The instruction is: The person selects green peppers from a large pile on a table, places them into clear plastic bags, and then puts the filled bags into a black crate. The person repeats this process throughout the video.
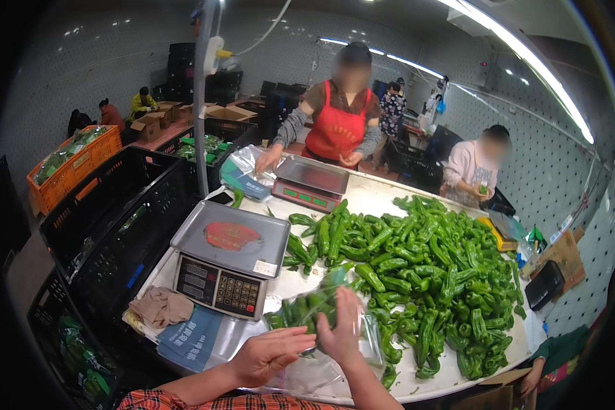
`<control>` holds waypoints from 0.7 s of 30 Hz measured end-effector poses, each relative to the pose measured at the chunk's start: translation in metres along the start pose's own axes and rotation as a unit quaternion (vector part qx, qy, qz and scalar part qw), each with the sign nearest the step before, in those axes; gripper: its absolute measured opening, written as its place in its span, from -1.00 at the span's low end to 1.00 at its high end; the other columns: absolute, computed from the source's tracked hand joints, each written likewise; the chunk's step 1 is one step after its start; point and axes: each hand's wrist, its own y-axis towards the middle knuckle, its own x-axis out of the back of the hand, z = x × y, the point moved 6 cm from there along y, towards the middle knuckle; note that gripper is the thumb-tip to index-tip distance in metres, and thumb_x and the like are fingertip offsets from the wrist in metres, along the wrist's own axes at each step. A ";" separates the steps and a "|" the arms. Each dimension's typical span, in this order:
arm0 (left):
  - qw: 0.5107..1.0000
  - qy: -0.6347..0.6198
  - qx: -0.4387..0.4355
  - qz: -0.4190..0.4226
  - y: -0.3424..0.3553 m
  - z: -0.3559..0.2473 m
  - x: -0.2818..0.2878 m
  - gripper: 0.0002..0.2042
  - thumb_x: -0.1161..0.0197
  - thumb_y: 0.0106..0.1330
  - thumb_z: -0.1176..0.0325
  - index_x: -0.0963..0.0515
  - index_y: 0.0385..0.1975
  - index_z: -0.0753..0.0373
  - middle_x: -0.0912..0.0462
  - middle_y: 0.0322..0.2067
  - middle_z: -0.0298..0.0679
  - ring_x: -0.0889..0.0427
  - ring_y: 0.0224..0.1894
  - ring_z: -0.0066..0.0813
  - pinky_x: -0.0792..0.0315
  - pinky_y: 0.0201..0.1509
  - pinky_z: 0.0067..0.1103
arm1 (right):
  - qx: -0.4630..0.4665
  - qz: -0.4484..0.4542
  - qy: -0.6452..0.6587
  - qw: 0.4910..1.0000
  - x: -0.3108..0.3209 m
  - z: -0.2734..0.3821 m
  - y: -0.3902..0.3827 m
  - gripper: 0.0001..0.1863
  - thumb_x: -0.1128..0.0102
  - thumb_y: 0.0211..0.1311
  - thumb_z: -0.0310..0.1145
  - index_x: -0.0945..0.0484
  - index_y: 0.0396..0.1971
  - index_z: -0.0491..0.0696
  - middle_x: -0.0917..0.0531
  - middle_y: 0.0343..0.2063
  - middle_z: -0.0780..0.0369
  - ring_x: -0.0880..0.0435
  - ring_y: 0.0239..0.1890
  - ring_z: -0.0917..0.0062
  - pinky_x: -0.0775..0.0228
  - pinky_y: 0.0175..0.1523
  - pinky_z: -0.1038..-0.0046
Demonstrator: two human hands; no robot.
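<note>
A clear plastic bag of green peppers [294, 311] lies at the near edge of the table, right below the scale. My left hand [273, 352] is at the bag's near side, its fingers stretched out toward the right. Across the bag's right part rests my right hand [342, 326], flat with fingers extended and slightly blurred. Neither hand is closed around anything I can see. To the right spreads a large heap of loose green peppers [424, 273]. Left of the bag stands a digital scale [229, 239] with a bare metal pan and a reddish patch on it.
Flat printed bags [190, 338] and a crumpled cloth [162, 306] lie left. Black crates [123, 239] and an orange crate [82, 164] stand beyond. Opposite, a person in a red apron [336, 126] touches bags by a second scale [311, 179]. Another person [475, 167] works far right.
</note>
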 end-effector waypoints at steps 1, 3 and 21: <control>0.999 -0.001 -0.034 0.002 0.002 -0.011 0.011 -0.75 -0.06 0.25 0.40 -0.48 -0.09 0.27 -0.52 -0.06 -0.19 -0.40 0.08 -0.15 -0.29 0.12 -0.38 | 0.006 0.003 -0.025 1.000 0.009 0.013 0.010 -0.32 -0.18 -0.10 -0.34 -0.20 0.06 -0.29 -0.30 0.07 -0.03 -0.20 0.16 0.10 0.10 0.23 0.08; 0.996 0.023 -0.088 0.008 0.020 -0.030 0.035 -0.75 -0.06 0.24 0.41 -0.48 -0.10 0.26 -0.52 -0.07 -0.20 -0.40 0.08 -0.15 -0.27 0.13 -0.36 | 0.009 -0.046 0.008 0.999 0.023 0.031 0.033 -0.25 -0.19 -0.12 -0.35 -0.12 0.11 -0.31 -0.24 0.10 -0.07 -0.14 0.19 0.06 0.18 0.26 0.09; 0.977 0.202 0.009 -0.073 0.016 0.091 0.147 -0.72 -0.08 0.24 0.26 -0.49 -0.08 0.16 -0.52 -0.07 -0.25 -0.39 0.06 -0.14 -0.26 0.13 -0.39 | 0.062 0.176 0.097 0.978 -0.182 0.031 0.103 -0.40 -0.23 -0.06 -0.34 -0.30 0.04 -0.18 -0.33 0.07 0.02 -0.29 0.12 0.22 -0.14 0.16 0.32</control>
